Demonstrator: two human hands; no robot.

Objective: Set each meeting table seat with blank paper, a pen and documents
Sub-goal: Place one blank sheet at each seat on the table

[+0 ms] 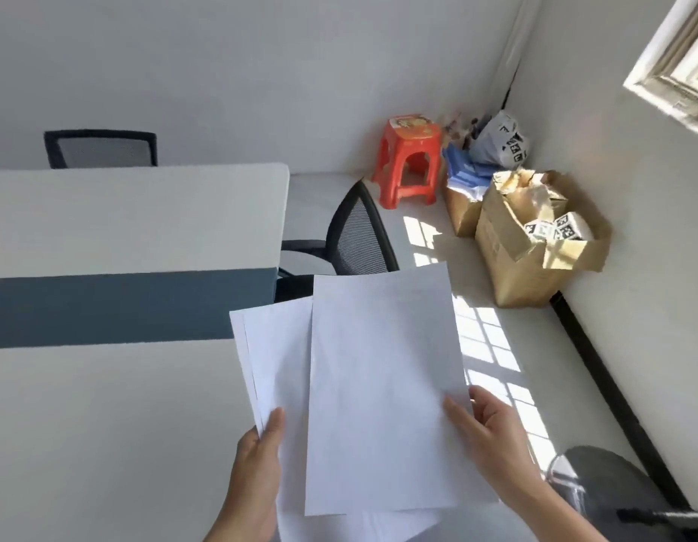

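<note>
I hold blank white paper above the near right corner of the white meeting table (pixel 105 424). My left hand (pixel 257 471) grips a small stack of sheets (pixel 277 357) by its lower edge, thumb on top. My right hand (pixel 492 436) pinches the right edge of a single sheet (pixel 382 385) that overlaps the stack and sits slightly apart from it. All the sheets look blank. No pen or printed document shows in view.
A blue-grey strip (pixel 124 307) runs across the table's middle. One mesh-backed chair (pixel 359 236) stands at the table's right end, another (pixel 101 148) at the far side. A red stool (pixel 408 162), open cardboard boxes (pixel 535 244) and bags fill the corner. A dark chair (pixel 621 490) sits at lower right.
</note>
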